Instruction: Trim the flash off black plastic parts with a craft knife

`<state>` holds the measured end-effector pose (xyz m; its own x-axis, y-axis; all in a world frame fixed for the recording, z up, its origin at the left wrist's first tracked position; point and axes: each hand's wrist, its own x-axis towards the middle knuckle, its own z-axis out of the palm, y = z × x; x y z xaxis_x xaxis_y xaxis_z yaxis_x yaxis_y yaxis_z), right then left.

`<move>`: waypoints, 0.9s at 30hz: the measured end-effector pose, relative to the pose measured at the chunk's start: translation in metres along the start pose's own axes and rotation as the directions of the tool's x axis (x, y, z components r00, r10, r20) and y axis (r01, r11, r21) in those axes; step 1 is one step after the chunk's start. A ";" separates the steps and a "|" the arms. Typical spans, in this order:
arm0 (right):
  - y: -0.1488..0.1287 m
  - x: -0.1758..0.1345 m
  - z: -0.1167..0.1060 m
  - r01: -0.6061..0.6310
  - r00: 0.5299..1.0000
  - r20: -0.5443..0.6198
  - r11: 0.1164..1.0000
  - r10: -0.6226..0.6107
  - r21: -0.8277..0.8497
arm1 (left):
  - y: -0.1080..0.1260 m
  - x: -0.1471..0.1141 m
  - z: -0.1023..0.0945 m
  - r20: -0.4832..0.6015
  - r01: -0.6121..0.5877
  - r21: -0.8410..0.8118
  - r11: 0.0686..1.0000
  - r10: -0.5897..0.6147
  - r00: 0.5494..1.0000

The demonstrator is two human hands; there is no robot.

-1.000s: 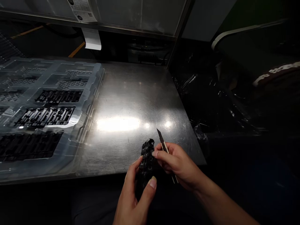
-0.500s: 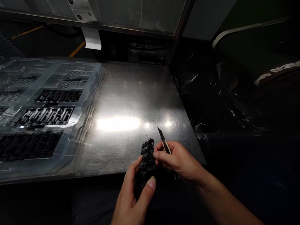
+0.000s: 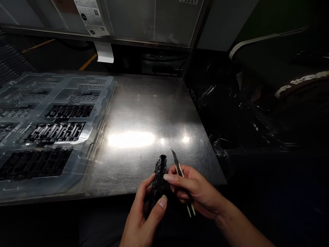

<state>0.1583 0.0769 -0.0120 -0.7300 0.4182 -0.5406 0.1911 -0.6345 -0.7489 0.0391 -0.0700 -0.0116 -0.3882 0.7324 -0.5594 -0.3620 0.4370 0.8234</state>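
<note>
A black moulded plastic part (image 3: 160,171) with a ribbed, openwork surface stands on end at the table's front edge. My left hand (image 3: 145,209) is closed around its lower half, thumb on the near side. In my right hand (image 3: 191,185) is a craft knife (image 3: 179,169) with a pale handle, its blade pointing up and away from me. The right thumb and forefinger also touch the right side of the part. The part's lower end is lost in shadow between my hands.
To the left lies a clear plastic tray (image 3: 88,151) with black parts (image 3: 56,132) in several compartments. The metal table (image 3: 149,106) reflects a bright light. Behind it rises a framed panel (image 3: 128,20) with a paper label (image 3: 91,17). Dark plastic sheeting (image 3: 231,113) lies right of the table.
The black part has turned in my hands, its open end now facing more toward me. My right thumb has shifted onto it. The view has tilted up slightly.
</note>
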 end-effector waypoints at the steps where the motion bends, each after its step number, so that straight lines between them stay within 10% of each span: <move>1: 0.000 0.000 -0.001 0.040 0.999 -0.027 0.999 -0.041 -0.020 | 0.000 0.000 -0.001 0.013 -0.001 -0.007 1.000 0.001 1.000; 27: 0.024 -0.010 0.042 0.140 0.983 -0.112 0.988 -0.147 -0.062 | 0.013 -0.010 -0.004 0.018 0.104 -0.377 0.920 -0.105 0.994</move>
<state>0.1431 0.0302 -0.0086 -0.6717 0.5770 -0.4645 0.1271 -0.5280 -0.8397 0.0347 -0.0734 0.0044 -0.3323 0.6919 -0.6410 -0.6932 0.2817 0.6634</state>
